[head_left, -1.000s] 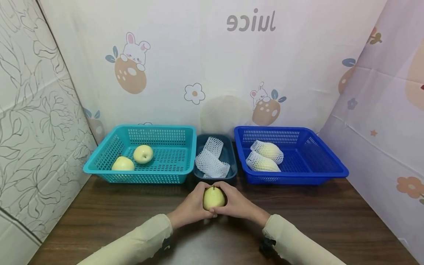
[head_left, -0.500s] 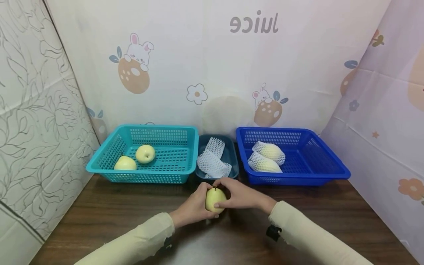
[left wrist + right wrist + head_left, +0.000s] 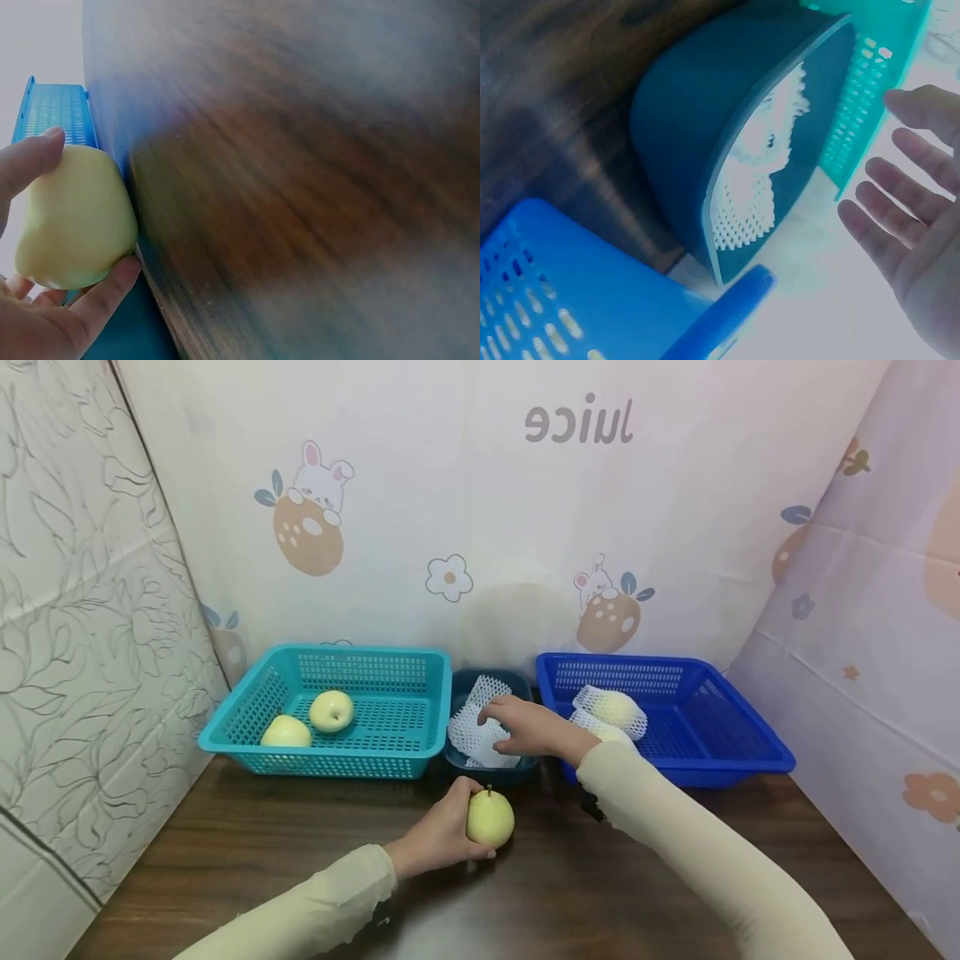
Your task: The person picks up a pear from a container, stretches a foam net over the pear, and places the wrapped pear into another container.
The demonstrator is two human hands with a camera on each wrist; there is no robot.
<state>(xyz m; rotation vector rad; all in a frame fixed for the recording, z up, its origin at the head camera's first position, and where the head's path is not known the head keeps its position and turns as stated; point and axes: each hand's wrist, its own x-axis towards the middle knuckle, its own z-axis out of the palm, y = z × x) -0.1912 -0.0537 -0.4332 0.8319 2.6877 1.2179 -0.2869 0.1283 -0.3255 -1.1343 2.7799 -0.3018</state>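
My left hand grips a pale yellow pear by its left side, stem upward, just over the wooden table. In the left wrist view the thumb and fingers curl round the pear. My right hand is over the small dark teal bin, its fingers loosely bent and holding nothing. White foam net sleeves lie in that bin beneath it. The right wrist view shows the fingers spread apart, clear of the foam nets.
A turquoise basket at the left holds two bare pears. At the right, a blue basket contains two net-wrapped pears, one partly hidden by my right arm. A printed curtain hangs behind.
My right hand has let go of the pear and moved up and forward over the dark teal bin. The left hand keeps holding the pear in nearly the same place.
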